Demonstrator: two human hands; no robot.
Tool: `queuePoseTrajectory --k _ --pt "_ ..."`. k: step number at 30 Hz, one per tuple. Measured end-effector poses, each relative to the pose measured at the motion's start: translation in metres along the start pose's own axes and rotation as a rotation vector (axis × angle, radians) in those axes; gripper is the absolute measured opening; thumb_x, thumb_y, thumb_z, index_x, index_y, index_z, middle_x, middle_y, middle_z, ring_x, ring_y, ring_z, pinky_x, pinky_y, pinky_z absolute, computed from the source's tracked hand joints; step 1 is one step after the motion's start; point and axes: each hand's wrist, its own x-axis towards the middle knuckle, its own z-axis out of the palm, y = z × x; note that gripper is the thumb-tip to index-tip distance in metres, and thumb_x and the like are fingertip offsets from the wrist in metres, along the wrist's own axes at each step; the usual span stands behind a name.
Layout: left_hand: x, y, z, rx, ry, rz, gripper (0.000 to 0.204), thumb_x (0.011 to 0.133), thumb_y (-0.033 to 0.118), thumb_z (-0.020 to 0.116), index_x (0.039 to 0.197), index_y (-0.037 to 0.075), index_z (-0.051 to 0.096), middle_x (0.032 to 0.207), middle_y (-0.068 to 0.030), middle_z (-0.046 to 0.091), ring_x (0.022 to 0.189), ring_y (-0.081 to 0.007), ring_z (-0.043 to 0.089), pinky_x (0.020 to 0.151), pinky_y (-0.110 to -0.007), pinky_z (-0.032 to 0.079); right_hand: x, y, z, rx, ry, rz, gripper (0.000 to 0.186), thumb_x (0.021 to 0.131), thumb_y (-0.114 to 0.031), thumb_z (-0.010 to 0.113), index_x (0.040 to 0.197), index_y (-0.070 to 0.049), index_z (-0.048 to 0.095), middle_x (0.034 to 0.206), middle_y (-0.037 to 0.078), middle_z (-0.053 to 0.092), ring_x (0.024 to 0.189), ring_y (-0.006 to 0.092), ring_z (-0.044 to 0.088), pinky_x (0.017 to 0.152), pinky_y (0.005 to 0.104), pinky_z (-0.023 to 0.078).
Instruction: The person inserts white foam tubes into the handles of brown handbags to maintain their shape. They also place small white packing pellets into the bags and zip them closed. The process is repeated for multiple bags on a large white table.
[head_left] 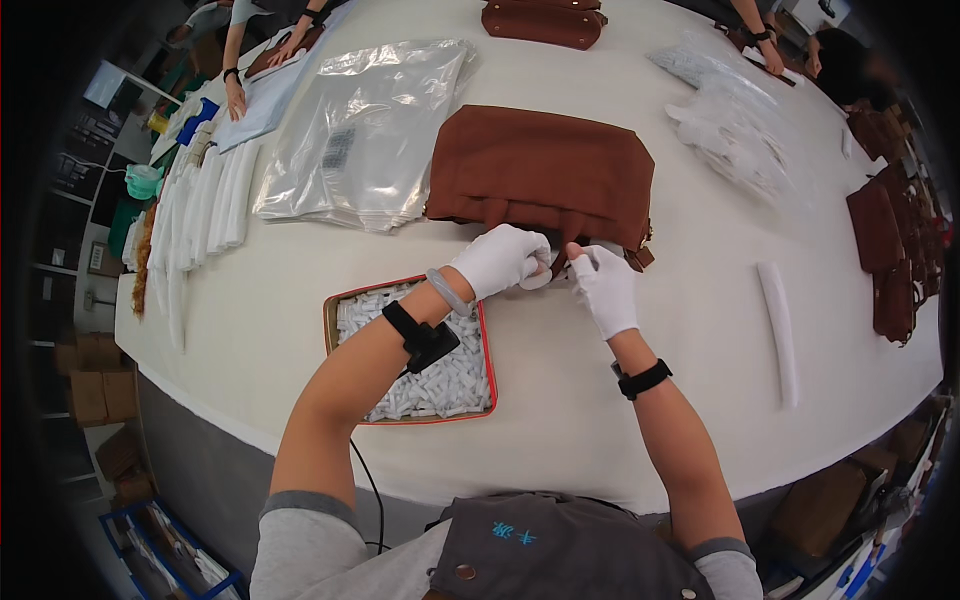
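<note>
A brown bag (545,165) lies on the white-covered table with its handles toward me. My left hand (500,262), in a white glove, is closed at the bag's near edge, its fingers curled by a small white rounded piece whose kind I cannot make out. Just to its right, my right hand (605,290), also gloved, is pinched beside a brown strap (560,262) of the bag. What sits between its fingertips is hidden. Under my left forearm stands a red-rimmed tin (490,375) full of small white pieces (430,385).
Clear plastic bags (365,130) are stacked at the left, near white rolls (215,200). Crumpled plastic (730,125) and a white roll (778,330) lie at the right. Another brown bag (545,22) stands at the far side. Other people's hands (235,95) work at the far corners.
</note>
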Motion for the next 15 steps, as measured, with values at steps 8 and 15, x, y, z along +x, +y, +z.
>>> queuePoseTrajectory --k 8,15 --pt "-0.007 -0.010 0.000 0.038 0.025 0.007 0.005 0.088 0.002 0.064 0.091 0.001 0.061 0.083 -0.0160 0.071 0.078 -0.0321 0.070 0.070 -0.037 0.053 0.013 -0.001 0.021 -0.202 0.008 -0.015 0.032 0.091 -0.026 0.069 0.081 0.001 0.055 0.071 0.021 0.064 0.066 0.0386 0.062 0.067 0.0434 0.051" --pt "-0.008 -0.007 -0.006 -0.140 -0.001 -0.037 0.013 0.088 0.005 0.065 0.101 0.002 0.066 0.090 -0.0148 0.073 0.077 -0.0253 0.072 0.070 -0.033 0.054 -0.012 0.004 0.008 -0.165 -0.212 0.039 0.027 0.101 -0.022 0.059 0.093 0.003 0.061 0.069 0.016 0.063 0.062 0.0252 0.066 0.057 0.0392 0.051"
